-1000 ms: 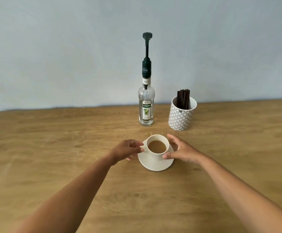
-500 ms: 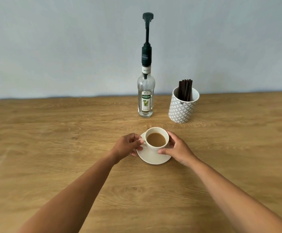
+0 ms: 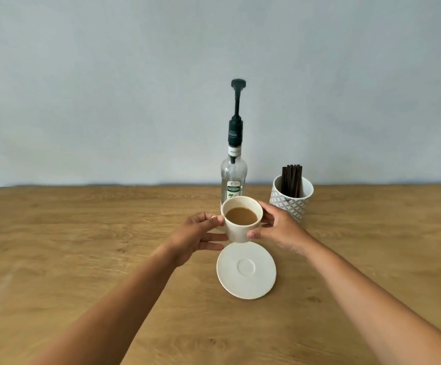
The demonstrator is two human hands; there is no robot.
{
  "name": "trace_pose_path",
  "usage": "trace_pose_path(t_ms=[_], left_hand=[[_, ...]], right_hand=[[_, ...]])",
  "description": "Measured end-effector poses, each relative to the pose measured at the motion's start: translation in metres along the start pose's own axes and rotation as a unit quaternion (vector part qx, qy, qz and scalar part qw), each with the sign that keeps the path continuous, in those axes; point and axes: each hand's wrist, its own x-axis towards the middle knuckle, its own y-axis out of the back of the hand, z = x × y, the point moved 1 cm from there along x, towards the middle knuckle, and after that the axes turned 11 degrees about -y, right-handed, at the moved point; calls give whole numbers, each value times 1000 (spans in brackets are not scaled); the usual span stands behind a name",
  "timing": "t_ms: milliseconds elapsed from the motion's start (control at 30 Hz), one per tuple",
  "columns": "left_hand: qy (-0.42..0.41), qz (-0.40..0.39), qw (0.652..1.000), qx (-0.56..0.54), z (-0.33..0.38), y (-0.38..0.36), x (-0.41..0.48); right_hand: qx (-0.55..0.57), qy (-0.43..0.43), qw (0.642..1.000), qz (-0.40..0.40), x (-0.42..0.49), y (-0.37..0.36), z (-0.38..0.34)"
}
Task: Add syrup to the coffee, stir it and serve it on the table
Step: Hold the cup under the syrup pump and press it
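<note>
A white cup of milky coffee [image 3: 241, 227] hangs in the air above the table, just in front of the syrup bottle. My left hand [image 3: 198, 234] grips it at the handle side and my right hand [image 3: 277, 229] cradles its right wall. Its white saucer [image 3: 246, 270] lies bare on the wood below and nearer to me. The clear syrup bottle [image 3: 234, 177] with a tall dark pump stands behind the cup, its base hidden by the cup. A patterned white mug [image 3: 291, 200] holding dark stir sticks [image 3: 291, 180] stands to the right of the bottle.
The wooden table [image 3: 82, 246] stretches wide to both sides and ends at a pale blue wall at the back. Its left back corner shows at the far left.
Both hands have lifted the cup off the saucer and carried it up and toward the bottle. The saucer stays on the table. The camera view has tilted.
</note>
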Motion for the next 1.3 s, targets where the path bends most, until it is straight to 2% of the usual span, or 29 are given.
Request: trace_pose_path(t_ms=[300, 567, 633, 833, 900, 1033, 1233, 1300], left_hand=[[-60, 46, 997, -9, 75, 1, 19], [-88, 64, 994, 1, 118, -6, 33], [-93, 64, 994, -4, 125, -8, 37], [-113, 68, 991, -15, 143, -12, 49], [-115, 71, 991, -15, 147, -14, 54], [-119, 72, 990, -21, 152, -14, 60], [-118, 70, 990, -18, 154, -14, 65], [-118, 68, 991, -16, 155, -13, 66]], right_hand=[[9, 56, 998, -23, 31, 23, -74], [-41, 79, 996, -22, 46, 55, -123], [-54, 85, 995, 8, 45, 68, -140], [-35, 142, 975, 168, 59, 100, -215], [-58, 122, 973, 186, 76, 100, -240], [-142, 54, 976, 156, 110, 83, -276], [-262, -25, 961, 90, 144, 58, -287], [-272, -26, 958, 84, 148, 54, -287]])
